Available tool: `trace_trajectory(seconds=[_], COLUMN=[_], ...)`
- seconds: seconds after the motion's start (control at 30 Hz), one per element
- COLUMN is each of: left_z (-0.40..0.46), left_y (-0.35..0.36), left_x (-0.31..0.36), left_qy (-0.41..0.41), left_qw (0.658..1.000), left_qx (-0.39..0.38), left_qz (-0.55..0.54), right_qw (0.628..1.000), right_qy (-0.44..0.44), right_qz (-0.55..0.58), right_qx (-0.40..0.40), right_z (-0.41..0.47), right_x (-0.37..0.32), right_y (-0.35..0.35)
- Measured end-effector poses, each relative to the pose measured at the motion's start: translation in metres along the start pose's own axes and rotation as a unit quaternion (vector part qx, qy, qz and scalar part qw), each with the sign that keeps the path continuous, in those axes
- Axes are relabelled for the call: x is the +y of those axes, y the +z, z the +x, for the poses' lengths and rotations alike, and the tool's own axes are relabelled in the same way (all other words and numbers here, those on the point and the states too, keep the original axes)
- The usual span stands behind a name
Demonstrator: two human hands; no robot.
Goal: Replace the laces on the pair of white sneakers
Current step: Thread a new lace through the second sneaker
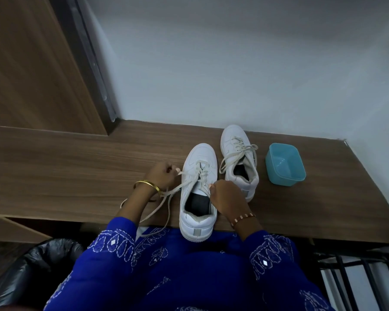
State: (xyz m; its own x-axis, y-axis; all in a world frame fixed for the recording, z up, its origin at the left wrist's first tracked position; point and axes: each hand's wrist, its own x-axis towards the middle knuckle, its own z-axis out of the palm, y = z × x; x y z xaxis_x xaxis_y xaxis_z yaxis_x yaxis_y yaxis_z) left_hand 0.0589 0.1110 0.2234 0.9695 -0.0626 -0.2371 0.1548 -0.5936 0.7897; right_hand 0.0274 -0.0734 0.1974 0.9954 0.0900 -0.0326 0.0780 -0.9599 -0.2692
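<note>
Laces [166,194] look soft, limp and light, best taken near the tip or right at an eyelet. On the counter [76,167], the left hand [161,177] has its fingers pinching one lace end, pulled out sideways. Near shoe [198,189]: right hand [226,197] grips its collar, steadying it. Far shoe [239,158] sits laced beside a blue tub [285,163].

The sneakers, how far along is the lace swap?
Early. Nothing looks finished: the far sneaker is fully laced, untouched beside the blue tub. In hand: the left hand pulls a loose lace out of the near sneaker while the right hand grips its collar. Both shoes await relacing; no new laces in view.
</note>
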Motion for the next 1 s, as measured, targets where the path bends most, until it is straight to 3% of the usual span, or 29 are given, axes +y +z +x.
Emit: trace_trajectory(seconds=[0.07,0.17,0.27,0.37,0.43,0.53,0.67,0.77,0.83,0.93,1.0], left_z=[0.002,0.0,-0.007,-0.012,-0.014,-0.014,-0.015,-0.014,-0.012,-0.006,-0.002], left_y=[-0.014,-0.032,-0.043,-0.046,-0.045,-0.043,-0.047,-0.056,-0.061,-0.061,-0.058], left_x=[0.001,0.015,0.033,0.045,0.048,0.05,0.051,0.049,0.045,0.038,0.034], left_qy=[0.017,0.004,-0.005,-0.004,-0.011,-0.029,-0.055,-0.07,-0.092,-0.14,-0.157], left_qw=[0.999,0.974,0.939,0.914,0.893,0.844,0.785,0.762,0.729,0.679,0.668], left_qx=[0.03,0.052,0.002,-0.048,-0.057,-0.076,-0.08,-0.047,-0.01,0.058,0.088], left_qz=[-0.04,-0.219,-0.344,-0.403,-0.447,-0.53,-0.612,-0.642,-0.678,-0.718,-0.722], right_qw=[1.0,1.0,1.0,0.991,0.978,0.964,0.929,0.893,0.871,0.82,0.782], right_qy=[0.004,0.003,0.01,-0.017,-0.06,-0.083,-0.063,-0.033,-0.013,0.004,-0.001], right_qz=[0.004,-0.002,0.002,0.072,0.141,0.25,0.363,0.445,0.487,0.57,0.617], right_qx=[-0.002,-0.009,-0.007,0.113,0.142,0.031,-0.032,-0.062,-0.06,-0.061,-0.083], right_z=[0.0,0.0,0.004,0.003,0.0,-0.003,0.0,0.004,0.008,0.015,0.017], right_x=[0.001,0.001,-0.003,-0.014,-0.03,-0.057,-0.074,-0.075,-0.074,-0.07,-0.068], right_y=[0.002,0.0,-0.01,-0.023,-0.032,-0.038,-0.031,-0.034,-0.044,-0.067,-0.079])
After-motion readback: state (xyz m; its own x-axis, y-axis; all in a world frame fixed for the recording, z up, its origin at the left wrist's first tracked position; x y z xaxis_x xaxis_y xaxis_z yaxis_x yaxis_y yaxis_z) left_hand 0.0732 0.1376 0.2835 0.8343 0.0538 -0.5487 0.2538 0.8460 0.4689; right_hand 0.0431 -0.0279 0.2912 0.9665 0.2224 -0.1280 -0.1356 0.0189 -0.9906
